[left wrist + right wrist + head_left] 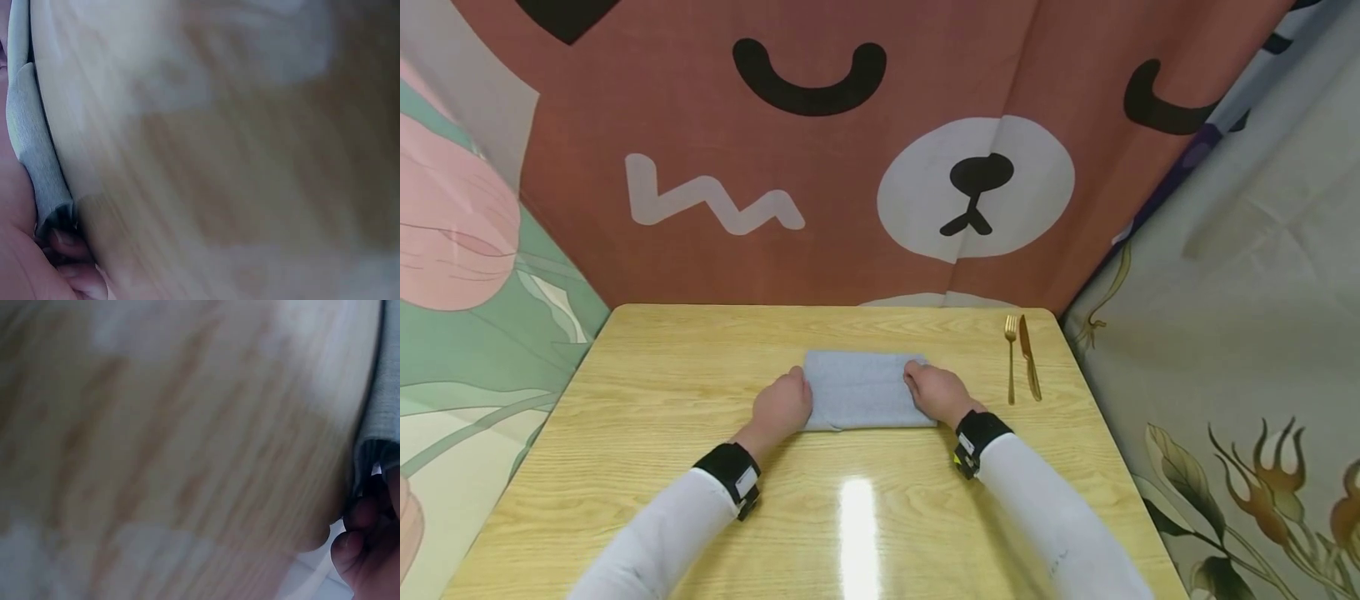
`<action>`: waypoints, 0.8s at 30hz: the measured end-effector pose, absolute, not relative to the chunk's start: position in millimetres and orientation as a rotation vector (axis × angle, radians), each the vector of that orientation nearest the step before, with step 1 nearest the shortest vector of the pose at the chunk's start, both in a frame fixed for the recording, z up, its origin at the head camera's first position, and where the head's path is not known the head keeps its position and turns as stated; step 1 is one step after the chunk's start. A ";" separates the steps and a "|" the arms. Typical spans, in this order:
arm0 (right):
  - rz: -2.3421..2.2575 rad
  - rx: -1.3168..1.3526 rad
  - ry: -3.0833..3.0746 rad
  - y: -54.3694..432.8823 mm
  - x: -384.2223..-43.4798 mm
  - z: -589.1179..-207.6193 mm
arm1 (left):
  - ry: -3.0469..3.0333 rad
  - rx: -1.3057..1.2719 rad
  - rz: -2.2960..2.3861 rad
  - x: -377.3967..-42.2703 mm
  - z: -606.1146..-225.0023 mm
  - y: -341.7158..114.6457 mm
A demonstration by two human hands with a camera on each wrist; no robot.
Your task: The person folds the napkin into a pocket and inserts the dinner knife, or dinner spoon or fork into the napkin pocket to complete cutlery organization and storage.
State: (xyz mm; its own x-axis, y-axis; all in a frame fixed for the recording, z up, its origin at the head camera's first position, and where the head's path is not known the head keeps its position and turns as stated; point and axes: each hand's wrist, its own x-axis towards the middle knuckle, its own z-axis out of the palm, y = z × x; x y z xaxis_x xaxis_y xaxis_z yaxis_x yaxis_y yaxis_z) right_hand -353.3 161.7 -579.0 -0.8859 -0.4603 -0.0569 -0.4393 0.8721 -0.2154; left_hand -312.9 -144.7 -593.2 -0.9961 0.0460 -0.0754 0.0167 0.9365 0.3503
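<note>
A folded grey-blue cloth [865,392] lies near the middle of the wooden table, its long sides running left to right. In the head view my left hand [782,402] grips its left end, and my right hand [937,392] grips the right end. The left wrist view has a fold of the cloth [37,137] against the curled fingers [72,244]. At the right border of the right wrist view, bent fingers [362,515] meet the cloth [382,406]. Parts of both thumbs are hidden.
A gold fork [1011,358] and a gold knife [1029,358] lie side by side at the table's back right. The table [685,350] ends against a brown bear-print curtain [700,267]. Patterned fabric [1210,333] hangs along the right side, and more fabric [460,350] along the left.
</note>
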 end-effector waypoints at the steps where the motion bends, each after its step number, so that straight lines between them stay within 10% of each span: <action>1: -0.284 -0.713 2.938 162.1 -353.0 -579.4 | 3.011 0.043 0.539 -312.8 -593.2 -143.7; 24: -0.471 -0.677 2.971 176.6 -351.1 -585.6 | 3.084 0.151 0.392 -315.9 -589.6 -136.7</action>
